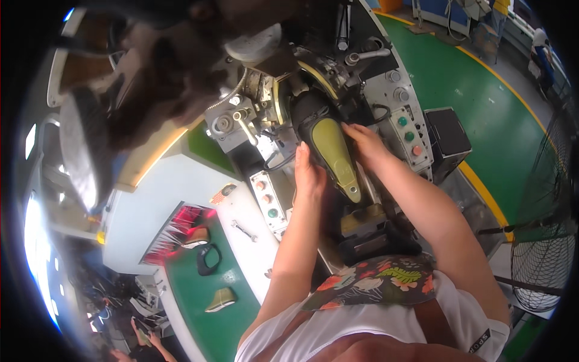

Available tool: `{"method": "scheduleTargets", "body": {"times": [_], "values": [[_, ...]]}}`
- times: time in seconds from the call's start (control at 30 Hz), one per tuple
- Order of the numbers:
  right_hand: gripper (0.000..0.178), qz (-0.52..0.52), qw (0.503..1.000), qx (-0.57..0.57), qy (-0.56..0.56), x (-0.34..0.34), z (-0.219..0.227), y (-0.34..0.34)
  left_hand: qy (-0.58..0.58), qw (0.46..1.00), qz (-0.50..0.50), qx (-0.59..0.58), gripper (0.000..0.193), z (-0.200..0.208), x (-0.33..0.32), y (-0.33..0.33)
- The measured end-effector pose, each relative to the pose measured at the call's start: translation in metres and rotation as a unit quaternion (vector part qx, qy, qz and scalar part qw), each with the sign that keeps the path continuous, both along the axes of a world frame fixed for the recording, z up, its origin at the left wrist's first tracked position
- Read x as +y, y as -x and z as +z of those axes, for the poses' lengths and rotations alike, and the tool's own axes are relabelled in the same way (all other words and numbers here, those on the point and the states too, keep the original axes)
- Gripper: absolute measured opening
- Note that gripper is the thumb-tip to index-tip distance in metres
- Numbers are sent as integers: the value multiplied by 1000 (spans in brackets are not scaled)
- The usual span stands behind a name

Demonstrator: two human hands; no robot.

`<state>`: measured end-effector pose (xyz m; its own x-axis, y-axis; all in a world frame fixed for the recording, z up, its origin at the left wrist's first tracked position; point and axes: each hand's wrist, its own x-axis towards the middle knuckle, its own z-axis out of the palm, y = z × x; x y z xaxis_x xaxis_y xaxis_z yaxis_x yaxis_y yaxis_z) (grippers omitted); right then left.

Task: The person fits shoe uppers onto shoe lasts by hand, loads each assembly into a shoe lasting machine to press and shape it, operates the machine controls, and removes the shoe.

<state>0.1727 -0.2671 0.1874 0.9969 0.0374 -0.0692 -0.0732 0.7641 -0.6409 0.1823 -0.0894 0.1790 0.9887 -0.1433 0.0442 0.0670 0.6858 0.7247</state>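
Observation:
A black shoe upper sits sole side up in the middle of a machine, stretched over a last. An olive-green insole covers its underside, with a small round hole near the heel end. My left hand grips its left side, the thumb pointing up along the edge and the other fingers hidden. From the right, my right hand holds the opposite side, fingertips by the widest part of the insole. The toe end points away from me, between two curved brass-coloured jaws of the machine.
Button panels flank the shoe. Crank handles stick out nearby. At left, a green conveyor belt carries shoe pieces beneath a red-lit curtained opening. A wrench lies on the white ledge. Another person's hands show at lower left.

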Motion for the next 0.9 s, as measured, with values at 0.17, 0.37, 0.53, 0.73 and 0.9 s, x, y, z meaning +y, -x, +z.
{"method": "scheduleTargets", "body": {"times": [0.17, 0.37, 0.53, 0.73, 0.9], "values": [[35, -47, 994, 25, 91, 11, -2, 5, 6, 999, 5, -31, 40, -2, -10, 6], [37, -152, 945, 60, 284, 29, 3, 7, -251, 951, 180, 19, 35, 0, -19, -3], [34, -219, 938, 53, 262, 38, 0, -9, -247, 940, 233, -12, 28, 10, -19, -4], [32, -203, 956, 27, 211, 34, -6, -10, -258, 939, 227, -9, 27, 13, -22, -2], [33, -196, 957, 43, 208, 29, -10, -17, -175, 966, 189, -6, 28, -1, -25, -8]]}}
